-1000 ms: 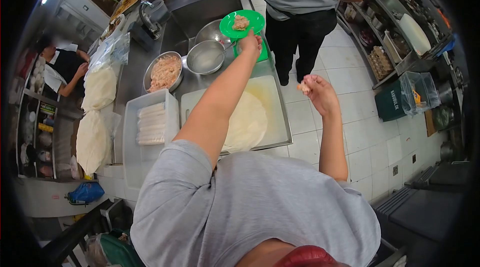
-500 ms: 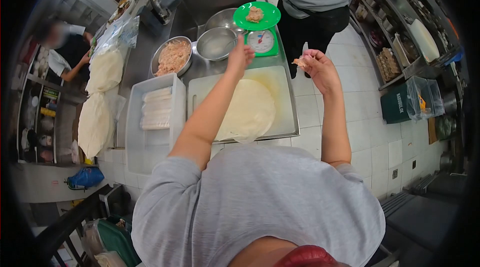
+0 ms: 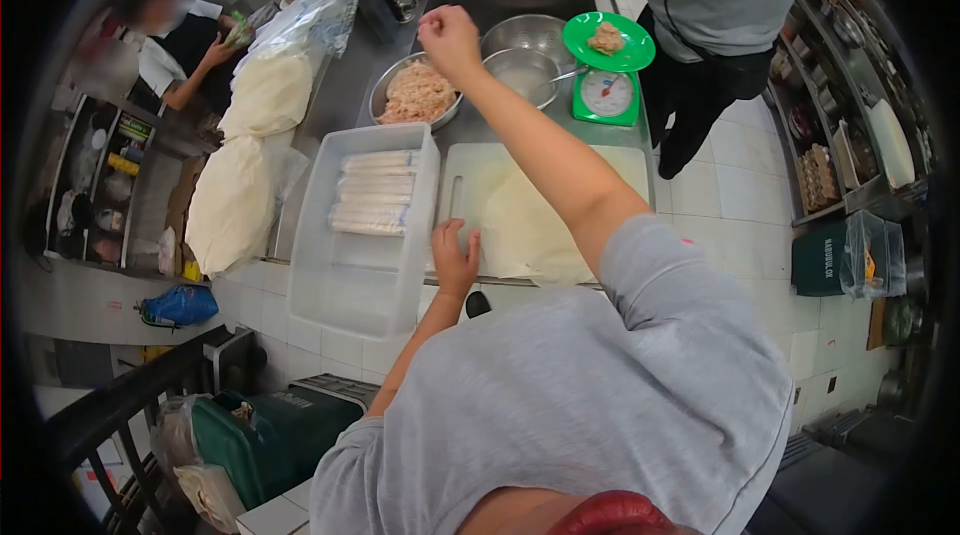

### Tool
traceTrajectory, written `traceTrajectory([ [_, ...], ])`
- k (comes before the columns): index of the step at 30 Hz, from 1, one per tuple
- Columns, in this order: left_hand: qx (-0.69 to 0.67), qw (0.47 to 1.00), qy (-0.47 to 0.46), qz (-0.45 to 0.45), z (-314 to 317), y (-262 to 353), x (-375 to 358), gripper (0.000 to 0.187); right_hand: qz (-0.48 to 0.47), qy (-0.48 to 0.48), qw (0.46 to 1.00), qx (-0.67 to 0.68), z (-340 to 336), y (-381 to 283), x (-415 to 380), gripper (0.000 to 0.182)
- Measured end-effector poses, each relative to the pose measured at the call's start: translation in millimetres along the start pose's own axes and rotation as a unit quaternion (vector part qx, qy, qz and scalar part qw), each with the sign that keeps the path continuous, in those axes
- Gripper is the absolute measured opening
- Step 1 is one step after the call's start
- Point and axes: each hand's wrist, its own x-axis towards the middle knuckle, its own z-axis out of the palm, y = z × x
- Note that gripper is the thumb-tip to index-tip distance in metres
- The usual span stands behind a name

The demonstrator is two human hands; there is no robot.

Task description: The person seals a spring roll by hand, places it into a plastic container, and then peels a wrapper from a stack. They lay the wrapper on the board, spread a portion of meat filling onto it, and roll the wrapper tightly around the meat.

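Observation:
My right hand [image 3: 450, 40] is raised over the far rim of a metal bowl of minced meat [image 3: 418, 93]. Its fingers are curled together, hiding whatever may be in them. My left hand [image 3: 457, 257] has its fingers spread at the near left edge of a white cutting board [image 3: 625, 163]. On that board lie thin, pale round wrapper sheets [image 3: 525, 220], partly behind my right arm. A green scale [image 3: 606, 98] carries a green plate [image 3: 640, 47] with a lump of minced meat [image 3: 606, 38]. Beside it, a metal bowl of cloudy liquid [image 3: 520, 80] has a spoon handle [image 3: 570, 73] sticking out.
Left of the board, a translucent bin [image 3: 345, 285] holds several wrapped white rolls [image 3: 375, 193]. Dough-coloured sheets in plastic [image 3: 235, 200] lie farther left. One person [image 3: 725, 5] stands beyond the scale; another person [image 3: 185, 55] works at the far left. Another metal bowl [image 3: 530, 30] sits behind.
My right hand, earlier at the right with a bit of meat in its fingers, has crossed leftward over the meat bowl. My left hand has drawn back to the board's near left edge. The view has shifted.

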Motion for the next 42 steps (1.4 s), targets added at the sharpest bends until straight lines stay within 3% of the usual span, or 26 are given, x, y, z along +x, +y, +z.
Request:
traceTrajectory([
  [2,0.007,1.000,0.004,0.017,-4.6,11.3,2.5,0.029,-0.033,-0.109,0.981,-0.159,43.1,27.8,-2.4,0.034],
  [5,0.001,1.000,0.015,0.012,-5.5,8.3,2.5,0.027,0.063,-0.203,0.958,-0.192,36.6,49.4,-0.5,0.041],
  [7,-0.004,0.999,0.030,0.011,-3.5,6.7,1.1,0.025,0.060,-0.142,0.962,-0.223,-12.9,41.4,9.7,0.040],
  [9,-0.006,0.999,0.035,0.016,-3.7,6.2,2.3,0.024,0.023,-0.058,0.930,-0.363,-77.5,40.5,23.8,0.054],
  [11,-0.009,0.999,0.034,0.019,-5.8,5.7,0.3,0.023,0.052,-0.064,0.821,-0.565,-139.3,65.4,50.7,0.064],
  [13,-0.013,0.999,0.030,0.024,-5.8,6.5,1.2,0.022,0.128,-0.145,0.762,-0.618,-197.0,54.3,56.5,0.061],
  [16,-0.013,1.000,0.013,0.023,-5.8,5.8,1.6,0.022,0.215,-0.247,0.786,-0.524,-237.3,102.7,69.5,0.064],
  [19,-0.010,1.000,0.007,0.025,-5.7,6.4,2.1,0.022,0.062,-0.374,0.802,-0.461,-243.5,137.1,58.0,0.047],
  [22,-0.003,1.000,0.009,0.025,-4.0,5.6,1.3,0.021,0.128,-0.257,0.882,-0.374,-244.7,177.6,54.6,0.046],
  [23,-0.001,1.000,0.009,0.023,-4.2,6.7,-0.3,0.021,0.087,-0.236,0.894,-0.370,-241.5,197.1,56.4,0.036],
  [26,0.005,1.000,0.011,0.021,-4.0,7.0,0.7,0.020,0.194,-0.281,0.905,-0.254,-254.4,145.4,56.6,0.028],
  [27,0.005,1.000,0.014,0.021,-3.1,5.8,0.4,0.020,0.176,-0.269,0.937,-0.137,-259.3,115.5,47.6,0.019],
  [30,0.010,1.000,0.013,0.018,-2.3,6.1,-0.7,0.021,0.098,-0.219,0.970,-0.031,-266.7,42.6,7.0,0.015],
  [32,0.012,1.000,0.014,0.015,-1.1,4.8,0.3,0.021,0.085,-0.305,0.944,0.097,-260.3,16.7,-33.5,0.012],
  [34,0.011,1.000,0.015,0.012,1.3,2.7,-1.6,0.021,-0.114,-0.350,0.863,0.346,-217.3,36.8,-86.3,0.026],
  [36,0.011,1.000,0.015,0.008,2.2,1.4,-2.6,0.021,-0.048,-0.317,0.947,-0.007,-204.3,36.6,-165.0,0.021],
  [38,0.011,1.000,0.017,0.006,3.3,2.0,-2.4,0.020,0.022,-0.364,0.924,-0.114,-201.0,21.8,-204.2,0.023],
  [41,0.008,1.000,0.022,0.004,2.9,2.0,-2.5,0.020,0.087,-0.298,0.935,-0.170,-223.1,25.7,-156.6,0.031],
  [42,0.006,1.000,0.024,0.005,2.2,2.2,-2.8,0.020,0.129,-0.213,0.956,-0.153,-233.2,35.4,-132.7,0.025],
])
